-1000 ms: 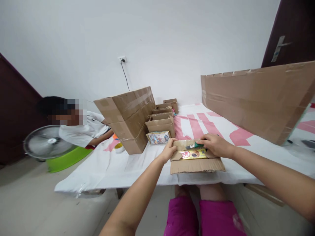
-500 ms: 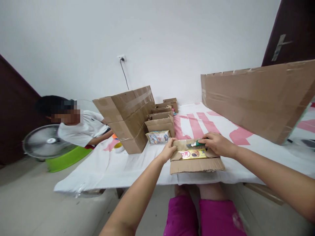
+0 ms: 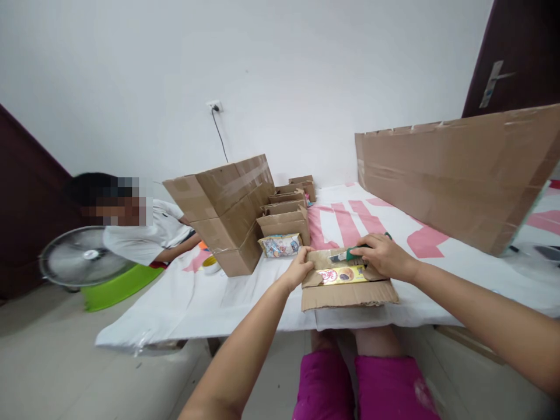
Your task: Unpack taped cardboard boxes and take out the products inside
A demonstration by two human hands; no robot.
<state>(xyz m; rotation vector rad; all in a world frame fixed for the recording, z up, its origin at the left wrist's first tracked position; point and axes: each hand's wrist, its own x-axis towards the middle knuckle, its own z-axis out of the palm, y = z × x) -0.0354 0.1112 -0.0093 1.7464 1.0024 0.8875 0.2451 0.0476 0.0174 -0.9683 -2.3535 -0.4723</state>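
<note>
A small open cardboard box (image 3: pixel 347 294) sits at the near edge of the white-and-pink table cover (image 3: pixel 245 291). Inside it lies a yellow snack packet (image 3: pixel 343 275). My left hand (image 3: pixel 300 267) pinches the box's left flap. My right hand (image 3: pixel 380 255) is closed round a green-handled tool (image 3: pixel 347 254) whose tip points left over the box's far flap.
A tall stack of flattened cartons (image 3: pixel 227 210) stands left of centre, with a row of small boxes (image 3: pixel 286 219) and a snack bag (image 3: pixel 280 245) beside it. A long cardboard sheet (image 3: pixel 459 175) leans at right. Another person (image 3: pixel 140 227) sits at left near a fan (image 3: pixel 81 256) and a green tub (image 3: pixel 118 286).
My right hand with the green tool has edged slightly left along the box's far flap. My left hand stays on the left flap.
</note>
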